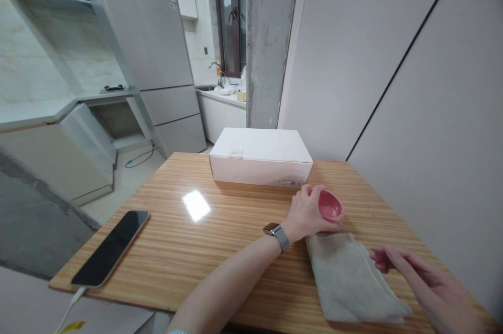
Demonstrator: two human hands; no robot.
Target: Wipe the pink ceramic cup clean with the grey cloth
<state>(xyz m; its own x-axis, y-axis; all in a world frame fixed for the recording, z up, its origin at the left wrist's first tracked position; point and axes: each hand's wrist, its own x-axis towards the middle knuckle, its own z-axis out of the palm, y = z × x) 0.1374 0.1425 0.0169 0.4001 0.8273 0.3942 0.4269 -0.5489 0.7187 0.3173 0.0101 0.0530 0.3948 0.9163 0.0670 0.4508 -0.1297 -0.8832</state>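
Note:
My left hand (306, 211), with a watch (277, 234) on its wrist, is closed around the left side of a pink bowl (332, 205). The bowl tilts so that part of its inside shows, and it is at the far edge of a folded pale grey-green cloth (349, 279). Whether the bowl touches the table or the cloth, I cannot tell. My right hand (416, 271) is to the right of the cloth, near its edge. Its fingers are partly curled and slightly blurred, with the thumb side toward me, and no object shows in them.
A white box (261, 156) stands at the back of the wooden table (236, 213). A phone (112, 247) with a white cable lies at the left edge. A wall (393, 88) borders the right side. Beyond are a fridge (157, 35) and a sink counter (223, 96).

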